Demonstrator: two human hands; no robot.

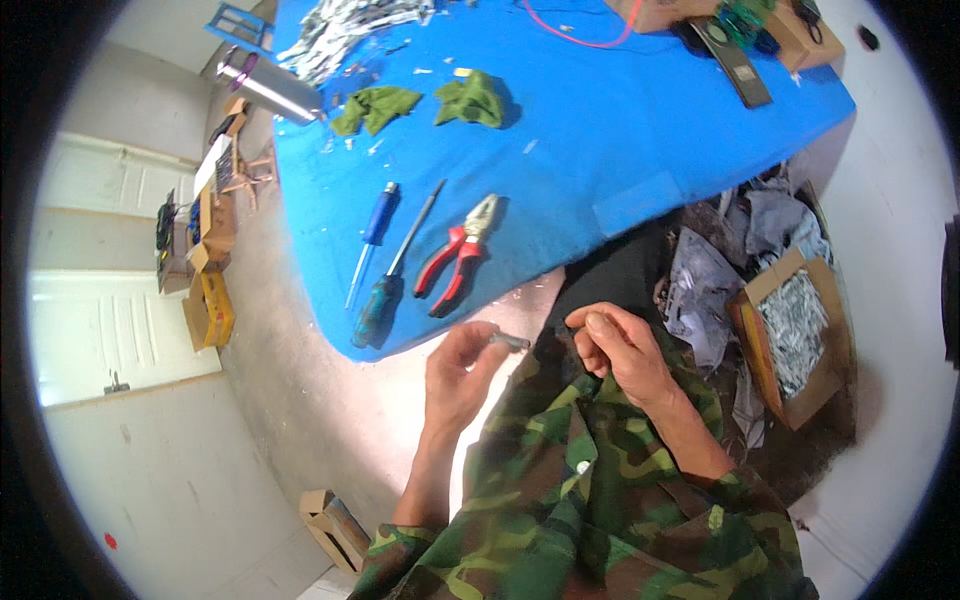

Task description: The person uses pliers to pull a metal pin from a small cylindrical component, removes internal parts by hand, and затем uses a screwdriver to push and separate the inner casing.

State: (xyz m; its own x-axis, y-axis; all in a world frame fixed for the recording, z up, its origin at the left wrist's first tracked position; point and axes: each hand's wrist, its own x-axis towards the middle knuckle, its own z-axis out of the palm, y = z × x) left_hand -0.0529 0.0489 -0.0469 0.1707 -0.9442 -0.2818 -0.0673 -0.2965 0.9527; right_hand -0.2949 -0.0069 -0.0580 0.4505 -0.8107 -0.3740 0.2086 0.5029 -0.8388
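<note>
My left hand [462, 375] pinches a small grey metal piece [511, 342] between thumb and fingertips, in front of my body beyond the table's near edge. Its exact kind is too small to tell. To its right, apart from the piece, my right hand [628, 355] is closed, fingers curled in and thumb against the forefinger; whatever it may hold is hidden. On the blue-covered table [560, 170], close to my left hand, lie red-handled pliers [462, 255], a screwdriver with a teal handle [378, 310] and another with a blue handle [382, 215].
Two green cloths [470, 100] lie farther back, near a steel flask [272, 88] and a heap of metal strips [345, 35]. A cardboard box of small metal pieces [793, 325] stands at my right, beside grey plastic bags [700, 290]. Cardboard boxes [212, 310] line the left wall.
</note>
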